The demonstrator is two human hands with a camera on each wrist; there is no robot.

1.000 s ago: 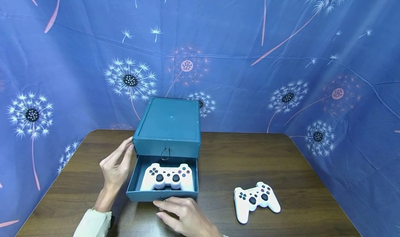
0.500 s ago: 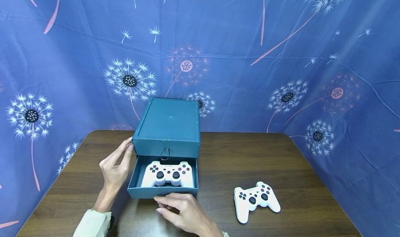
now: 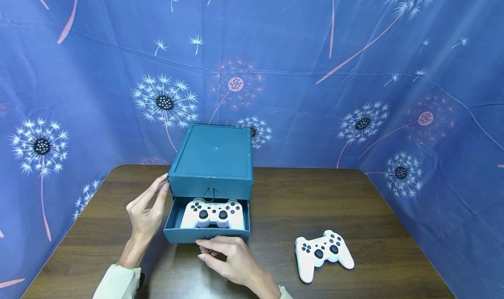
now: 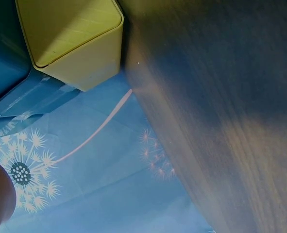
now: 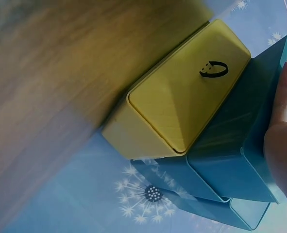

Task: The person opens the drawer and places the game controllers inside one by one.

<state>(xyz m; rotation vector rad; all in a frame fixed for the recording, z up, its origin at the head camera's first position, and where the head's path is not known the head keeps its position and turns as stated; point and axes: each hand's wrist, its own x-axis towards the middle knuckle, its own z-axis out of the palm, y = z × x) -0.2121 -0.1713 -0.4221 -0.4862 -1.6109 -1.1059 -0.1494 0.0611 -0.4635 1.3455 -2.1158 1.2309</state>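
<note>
A teal drawer unit (image 3: 216, 152) stands on the table. Its lower teal drawer (image 3: 183, 236) is pulled part way out, and a white game controller (image 3: 214, 210) lies in it. My right hand (image 3: 234, 262) is at the front of this drawer; the right wrist view shows straight fingers (image 5: 282, 94) flat along the front panel. On the unit's left front corner my left hand (image 3: 145, 218) rests its fingertips and thumb. In the left wrist view only a blurred bit of it shows at the lower left.
A second white game controller (image 3: 325, 251) lies on the wooden table (image 3: 307, 202) to the right. Below the pulled-out drawer is a yellow drawer (image 5: 182, 97) with a dark pull loop. A closed upper teal drawer has a ring pull (image 3: 208, 195). Blue dandelion-print cloth (image 3: 291, 93) hangs behind.
The lower teal drawer has slid further into the unit, with the controller inside it. My right hand has moved away from me along with its front. My left hand stays at the corner.
</note>
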